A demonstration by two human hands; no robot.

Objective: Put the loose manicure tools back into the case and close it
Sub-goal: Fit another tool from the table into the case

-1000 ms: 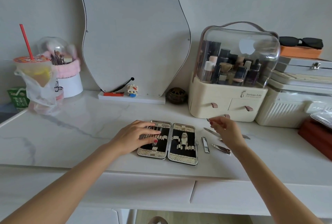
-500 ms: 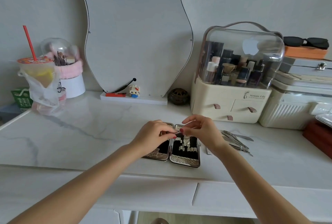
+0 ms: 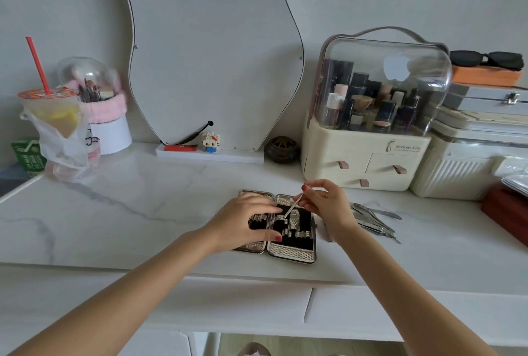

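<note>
Case (image 3: 291, 253) lies open flat on the worktop (image 3: 128, 213), near edge, centre; dark lining with rows of small loops on both halves. Left hand (image 3: 243, 223) rests on the left half, fingers spread fairly straight over it, thumb at the near side, pinning the case down. Right hand (image 3: 328, 204) hovers over the right half, fingers and thumb pinched together on the upper end of a thin metal tool (image 3: 292, 207), which slants down-left with its tip at the loops near the hinge.

Remaining loose tools (image 3: 374, 221) lie in a small heap just right of the case, touching one another; individual pieces hard to tell apart.

Handling, as judged: tool looks light, rigid, smooth steel, likely slippery and pointed. Best held near the back end or mid-shaft, leaving the tip free to thread under a loop. Loops probably snug, so the case needs steadying.
</note>
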